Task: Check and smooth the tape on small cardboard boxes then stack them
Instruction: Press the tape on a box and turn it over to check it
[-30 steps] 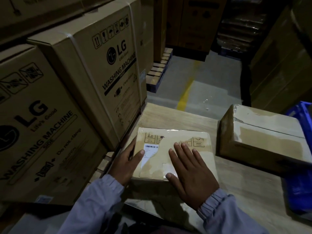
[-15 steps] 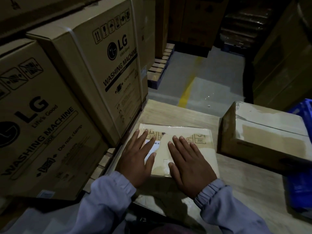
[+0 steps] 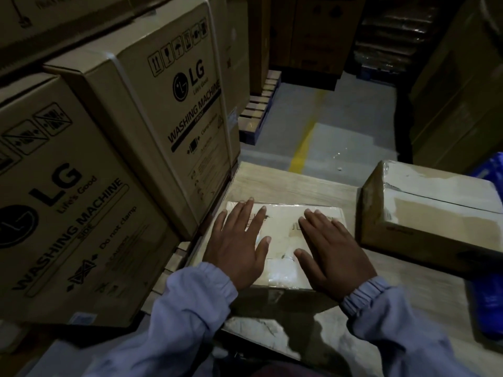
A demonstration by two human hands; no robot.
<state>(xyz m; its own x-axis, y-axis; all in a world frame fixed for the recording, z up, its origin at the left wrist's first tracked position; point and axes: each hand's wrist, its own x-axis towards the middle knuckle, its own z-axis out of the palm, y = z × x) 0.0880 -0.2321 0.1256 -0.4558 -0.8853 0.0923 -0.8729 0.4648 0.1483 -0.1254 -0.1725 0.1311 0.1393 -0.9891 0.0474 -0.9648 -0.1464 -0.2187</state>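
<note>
A small flat cardboard box (image 3: 280, 227), taped over and printed with handling symbols, lies on the wooden table (image 3: 285, 186) in front of me. My left hand (image 3: 236, 246) presses flat on its left half, fingers straight and spread toward the far edge. Flat on the right half lies my right hand (image 3: 329, 251), fingers straight too. A second, taller taped box (image 3: 435, 213) sits on the table to the right, apart from the first.
Large LG washing machine cartons (image 3: 163, 104) stand stacked close against the table's left side. Beyond the table is a grey floor with a yellow line (image 3: 304, 142) and pallets (image 3: 258, 110). Something blue (image 3: 487, 170) lies at the right edge.
My left hand has moved from the box's left side onto its top and slid toward the far edge. My right hand has slid a little to the right on the top.
</note>
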